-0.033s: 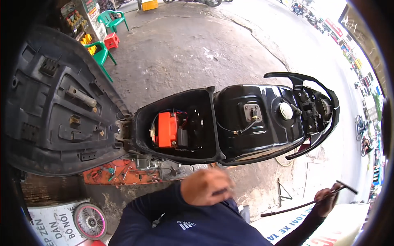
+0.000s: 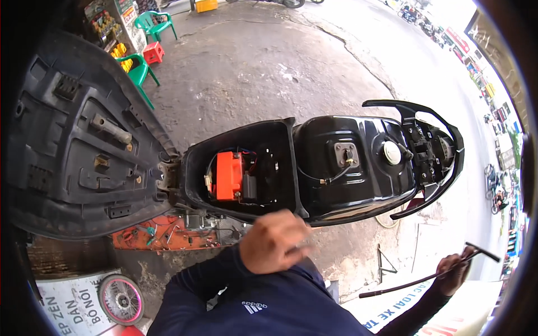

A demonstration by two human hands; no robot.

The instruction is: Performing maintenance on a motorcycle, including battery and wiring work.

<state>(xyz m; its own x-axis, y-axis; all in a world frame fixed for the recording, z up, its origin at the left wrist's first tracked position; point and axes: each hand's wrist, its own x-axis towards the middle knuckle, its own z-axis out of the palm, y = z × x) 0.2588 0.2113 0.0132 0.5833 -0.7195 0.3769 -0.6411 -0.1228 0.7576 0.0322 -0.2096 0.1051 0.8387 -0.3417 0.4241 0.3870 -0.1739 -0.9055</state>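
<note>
My left hand (image 2: 274,241), curled and blurred, hangs just below the scooter's open storage compartment (image 2: 270,134); what its fingers hold, if anything, I cannot make out. An orange battery (image 2: 227,173) with wires sits in that compartment. Beside it to the right is a black fuel tank (image 2: 330,196) with a fitting, short hose and round cap (image 2: 390,151). My right hand (image 2: 454,269) grips a long black T-handled rod (image 2: 400,285) out at the lower right, away from the scooter.
The raised seat (image 2: 84,145) fills the left. Below it lie an orange tray (image 2: 140,241) of tools and a wheel (image 2: 119,299). The black rear grab rail (image 2: 457,148) is at the right. Green chairs (image 2: 143,78) and a red stool (image 2: 153,53) stand behind; motorbikes (image 2: 494,190) line the street.
My left hand has moved up and slightly left, nearer the compartment's edge. My right hand and the rod have shifted a little to the right.
</note>
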